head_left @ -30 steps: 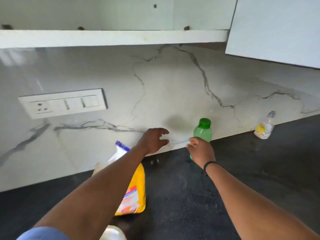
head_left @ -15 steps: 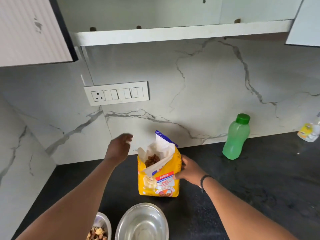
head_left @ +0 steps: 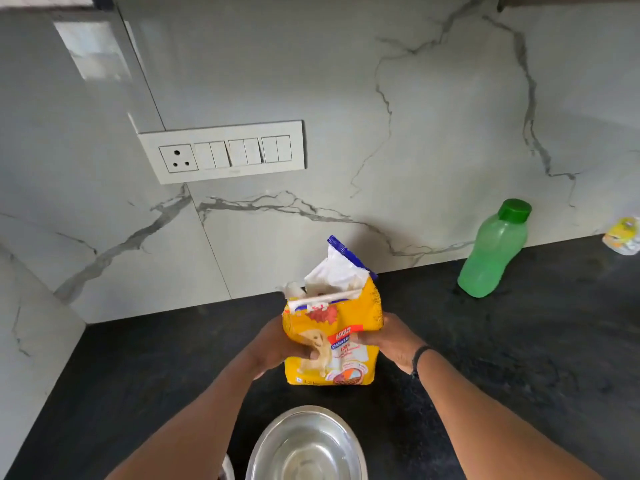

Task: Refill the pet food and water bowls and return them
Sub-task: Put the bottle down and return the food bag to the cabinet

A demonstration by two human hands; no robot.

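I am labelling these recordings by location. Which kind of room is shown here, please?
Most likely a home kitchen: a dark stone counter below a marble-look backsplash with a switch panel, and a pet food bag and a steel bowl on it.

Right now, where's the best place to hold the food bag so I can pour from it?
Probably its middle, from both sides, as the left hand and right hand do now. The bag stands upright and soft, its torn top gaping open, so gripping there would likely crumple it.
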